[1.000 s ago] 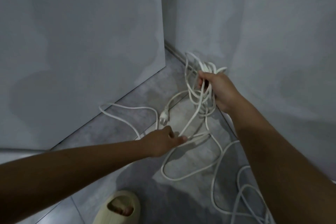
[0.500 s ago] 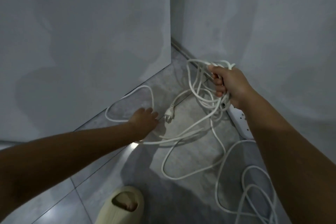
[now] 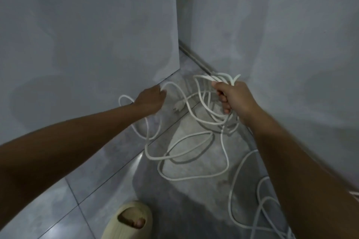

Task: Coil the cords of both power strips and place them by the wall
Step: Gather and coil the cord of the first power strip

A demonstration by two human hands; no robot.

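One white cord (image 3: 186, 153) sprawls over the floor (image 3: 108, 176) near the wall corner; right hand (image 3: 236, 97) fists several coiled loops, left hand (image 3: 150, 101) closes round one strand beside one plug (image 3: 178, 106).

Glossy floor tiles (image 3: 58, 205), matt cord (image 3: 194, 178)

A beige slipper (image 3: 127, 221) rests on the grey tiled floor (image 3: 58, 209).

Cord (image 3: 186, 156) loops on floor (image 3: 116, 190) between walls; plug (image 3: 179, 105) probably behind them
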